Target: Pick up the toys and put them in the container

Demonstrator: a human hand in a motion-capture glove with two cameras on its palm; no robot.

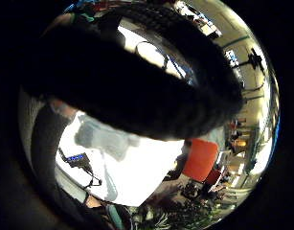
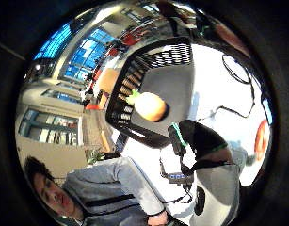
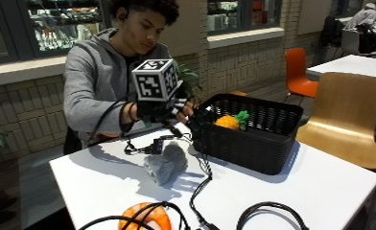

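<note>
With fingers I cannot tell are open or curled, the grip [image 3: 164, 109] is hovering beside the basket [image 3: 252, 143] holding the pineapple toy [image 3: 231, 121], so lowering straight onto the grey plush [image 3: 166, 164] beneath looks best.

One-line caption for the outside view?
Gloved hand by black basket holding orange toy; grey plush on white table.
</note>
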